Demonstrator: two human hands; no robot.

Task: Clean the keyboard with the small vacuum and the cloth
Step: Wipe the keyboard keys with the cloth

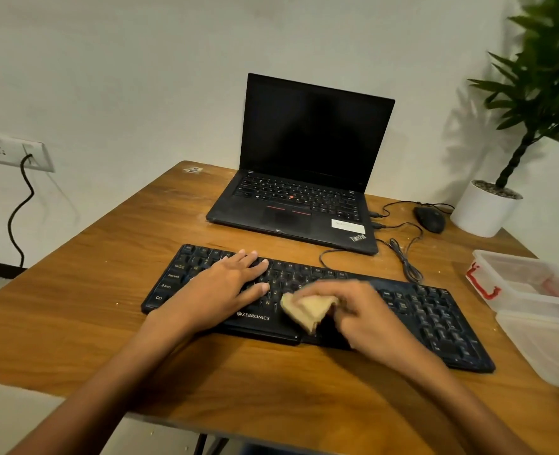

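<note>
Newbie: Keyboard (435, 316) sits mid-table, with the laptop (304, 165) at its 12 o'clock, the mouse (430, 218) around 2 and some clear plastic boxes (534, 290) at 3. Which step is this?

Regular: Cloth step, I'd say. Right hand (366, 316) has its fingers curled round a bunched yellowish cloth (307, 310). It's down on the keys near the middle of the board, toward the 6 o'clock edge. That hand is blurry, so it looks mid-wipe to me. Left hand (229, 287) lies flat on the left half, at the cloth's 9 o'clock, fingers straight and a bit spread, pinning the board down.

Newbie: And the vacuum?

Regular: Can't see one anywhere in shot, so no idea if that part is done.

Newbie: Next move?

Regular: My guess is to take the cloth toward 3 o'clock, over the numpad side neither hand is covering. That wants light pressure so no keycap catches, and the flat hand holding firm so the board doesn't skate.
</note>
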